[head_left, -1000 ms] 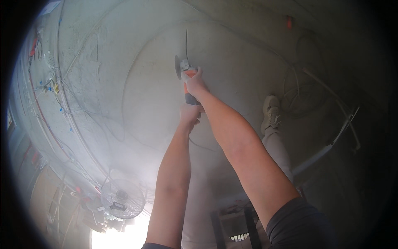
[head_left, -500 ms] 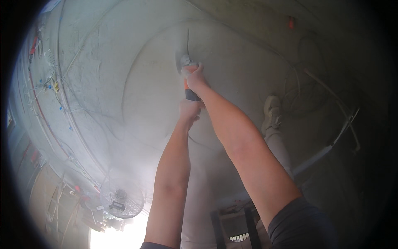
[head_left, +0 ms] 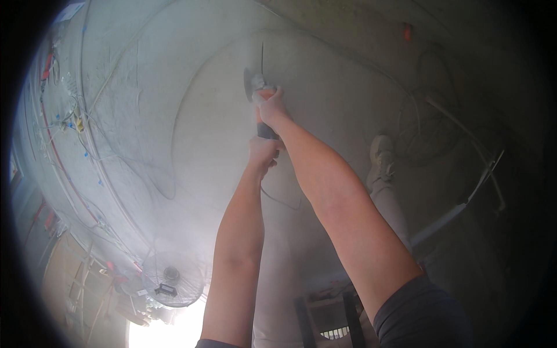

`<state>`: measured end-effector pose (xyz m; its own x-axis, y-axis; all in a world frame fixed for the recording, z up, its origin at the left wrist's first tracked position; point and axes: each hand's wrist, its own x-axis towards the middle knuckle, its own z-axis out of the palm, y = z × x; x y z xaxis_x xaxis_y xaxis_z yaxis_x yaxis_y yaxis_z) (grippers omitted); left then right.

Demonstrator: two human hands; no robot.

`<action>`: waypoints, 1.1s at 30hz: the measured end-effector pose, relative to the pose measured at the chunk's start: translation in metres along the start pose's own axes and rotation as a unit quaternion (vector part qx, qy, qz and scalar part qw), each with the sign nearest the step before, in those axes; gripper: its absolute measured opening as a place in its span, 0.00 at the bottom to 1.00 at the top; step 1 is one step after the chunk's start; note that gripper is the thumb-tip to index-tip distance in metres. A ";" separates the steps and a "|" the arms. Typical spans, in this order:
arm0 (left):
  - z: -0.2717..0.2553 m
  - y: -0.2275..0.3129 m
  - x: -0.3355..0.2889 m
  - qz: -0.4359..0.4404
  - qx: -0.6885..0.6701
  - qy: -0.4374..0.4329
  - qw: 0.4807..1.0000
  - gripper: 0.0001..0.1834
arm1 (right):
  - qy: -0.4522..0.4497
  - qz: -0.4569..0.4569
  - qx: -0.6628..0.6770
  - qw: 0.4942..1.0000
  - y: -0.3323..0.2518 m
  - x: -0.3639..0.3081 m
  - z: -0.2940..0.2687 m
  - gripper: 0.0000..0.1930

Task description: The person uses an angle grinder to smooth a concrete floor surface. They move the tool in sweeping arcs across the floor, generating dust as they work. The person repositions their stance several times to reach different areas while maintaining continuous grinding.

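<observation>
Both my hands hold an angle grinder with an orange and black body (head_left: pixel 267 131) above a dusty grey floor. My right hand (head_left: pixel 271 105) is wrapped round its front part, close behind the grey head. Farther back, my left hand (head_left: pixel 264 152) is closed round the rear end. A round disc (head_left: pixel 248 84) stands edge-up on the left side of the head. Just beyond the head a thin dark slit (head_left: pixel 262 57) runs away from me in the floor. Whether the disc touches the floor is hidden by haze.
Pale dust hangs in the air. A thin cable (head_left: pixel 173 168) curves over the floor on the left. Several pipes and wires run along the left side, near a round caged fan (head_left: pixel 172 279). My shoe (head_left: pixel 381 152) and a long pale bar (head_left: pixel 444 223) are at right.
The grinder has shifted slightly left, and its disc shows more clearly through thinner dust. The cable on the left has moved and bends differently. Both hands keep their grip.
</observation>
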<state>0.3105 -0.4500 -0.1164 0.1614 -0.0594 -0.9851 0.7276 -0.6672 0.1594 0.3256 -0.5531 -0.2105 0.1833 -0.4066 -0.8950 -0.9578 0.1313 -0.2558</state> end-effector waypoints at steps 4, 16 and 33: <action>-0.001 0.006 -0.002 0.019 -0.002 0.013 1.000 0.07 | -0.014 0.004 0.008 1.000 -0.007 -0.003 -0.004 0.57; -0.001 0.018 0.000 0.027 0.025 0.024 0.999 0.08 | -0.015 -0.011 0.003 1.000 -0.008 0.017 -0.002 0.54; -0.009 0.033 0.008 0.026 0.026 -0.005 0.999 0.12 | -0.028 -0.029 0.111 0.993 -0.029 0.018 -0.007 0.60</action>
<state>0.3423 -0.4658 -0.1183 0.1913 -0.1025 -0.9762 0.6829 -0.7005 0.2074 0.3547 -0.5708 -0.2164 0.2544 -0.3687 -0.8941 -0.8740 0.3082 -0.3757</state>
